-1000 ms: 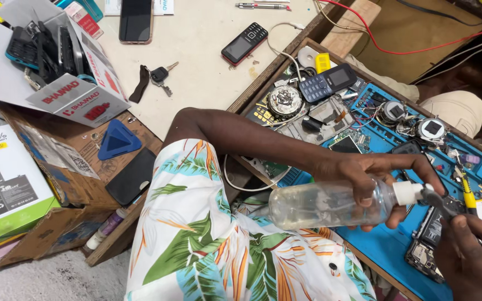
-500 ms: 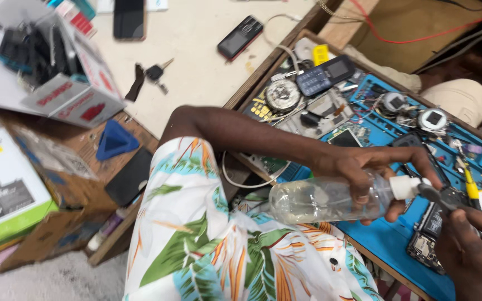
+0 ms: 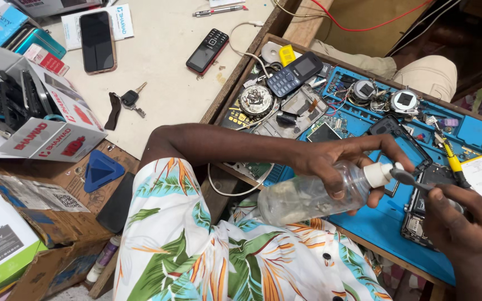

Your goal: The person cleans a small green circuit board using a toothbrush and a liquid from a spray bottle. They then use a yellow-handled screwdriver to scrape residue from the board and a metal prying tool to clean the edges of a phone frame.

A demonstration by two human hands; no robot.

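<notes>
My left hand (image 3: 341, 161) grips a clear plastic bottle (image 3: 313, 195) with a white cap, held on its side above the blue work mat (image 3: 375, 217). My right hand (image 3: 464, 220) is closed around a thin grey tool (image 3: 411, 178) whose tip meets the bottle's cap. Below my right hand lies an opened phone (image 3: 417, 223), partly hidden by it. A yellow-handled screwdriver (image 3: 453, 161) lies just beyond my right hand.
Phone parts, a dark keypad phone (image 3: 294, 72) and round components (image 3: 404, 101) crowd the mat. On the pale table lie a smartphone (image 3: 97, 42), a red-trimmed keypad phone (image 3: 207, 51) and keys (image 3: 130, 100). Cardboard boxes (image 3: 40, 189) stand at left. Another person's knee (image 3: 433, 75) is behind.
The view has swung a little; my hands keep the bottle and the tool together over the mat, with the tool tip still at the cap.
</notes>
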